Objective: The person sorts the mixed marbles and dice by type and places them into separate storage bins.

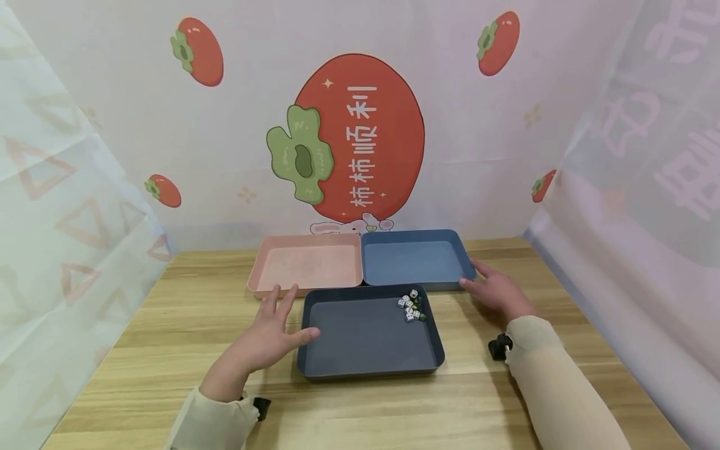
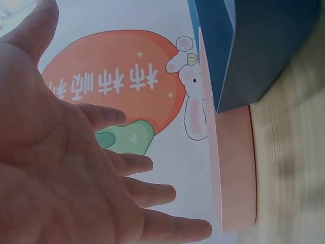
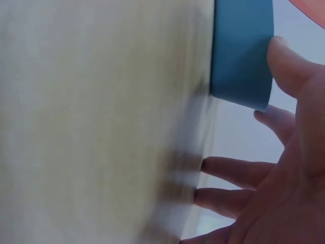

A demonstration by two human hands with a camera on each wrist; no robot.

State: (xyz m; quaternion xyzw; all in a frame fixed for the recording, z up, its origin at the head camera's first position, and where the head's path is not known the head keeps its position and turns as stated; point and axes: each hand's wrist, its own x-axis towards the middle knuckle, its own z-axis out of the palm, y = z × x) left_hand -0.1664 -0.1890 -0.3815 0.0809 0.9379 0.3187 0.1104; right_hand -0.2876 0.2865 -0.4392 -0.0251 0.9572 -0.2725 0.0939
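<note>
A dark grey tray [image 1: 365, 340] lies at the front, with several small dice [image 1: 410, 305], white and some dark green, bunched in its back right corner. Behind it stand a pink tray [image 1: 306, 265] on the left and a blue tray [image 1: 413, 262] on the right, side by side. My left hand [image 1: 270, 334] hovers by the grey tray's left side, fingers spread, holding nothing. My right hand [image 1: 497, 290] is at the blue tray's front right corner. Its thumb touches the rim and its index fingertip is against the side, the other fingers spread and straight in the right wrist view.
The trays rest on a wood-grain table [image 1: 169, 369]. A white cloth backdrop [image 1: 242, 125] with persimmon drawings hangs behind them, and cloth walls [image 1: 635, 181] enclose both sides. Small black devices [image 1: 499, 347] are worn at the wrists.
</note>
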